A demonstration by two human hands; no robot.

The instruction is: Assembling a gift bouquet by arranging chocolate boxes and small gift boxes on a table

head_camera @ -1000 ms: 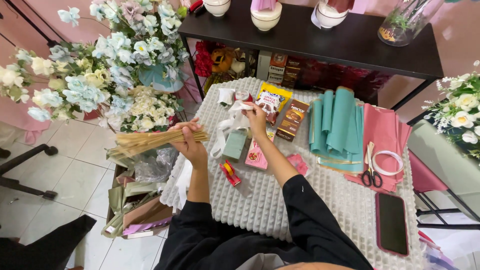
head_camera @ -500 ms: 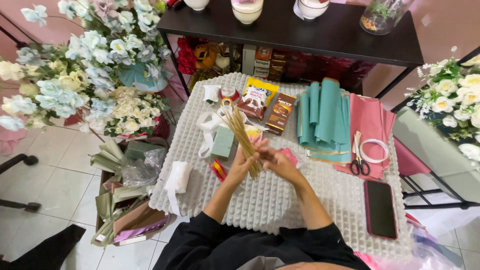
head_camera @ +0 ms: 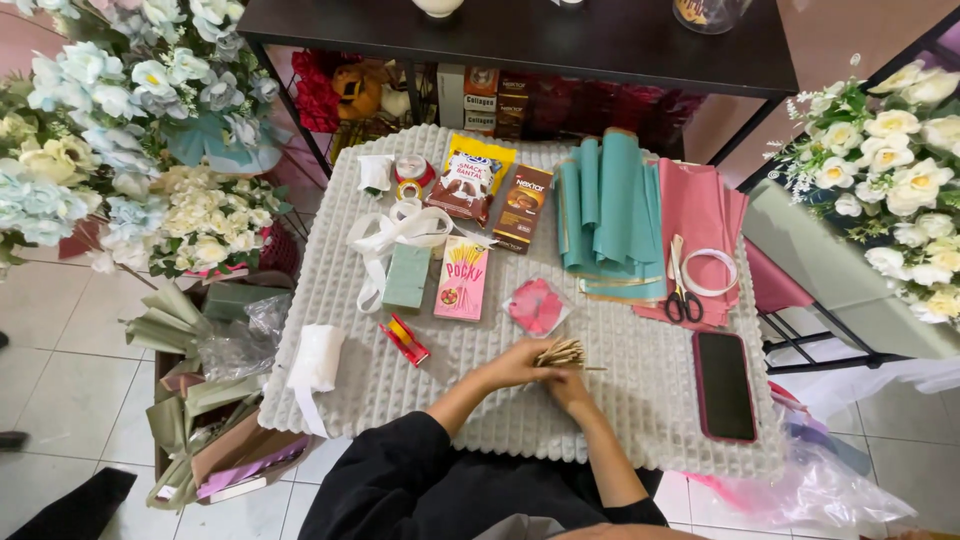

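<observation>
You are clutching a bundle of wooden skewers (head_camera: 560, 353) in both hands, left grip (head_camera: 522, 365) and right grip (head_camera: 570, 385) closed around it, above the quilted desk (head_camera: 400, 380).

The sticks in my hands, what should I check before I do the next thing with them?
1. Both hands on the sticks: ok, left hand and right hand meet around the bundle.
2. Stick ends level: cannot tell, too small to see.
3. Free mat around the hands: ok, bare in front.
4. Scissors within sight: ok, on the pink paper.
5. Phone out of the way: ok, flat to the right, apart from the hands.
6. Green block at hand: ok, beside the pink box.
</observation>
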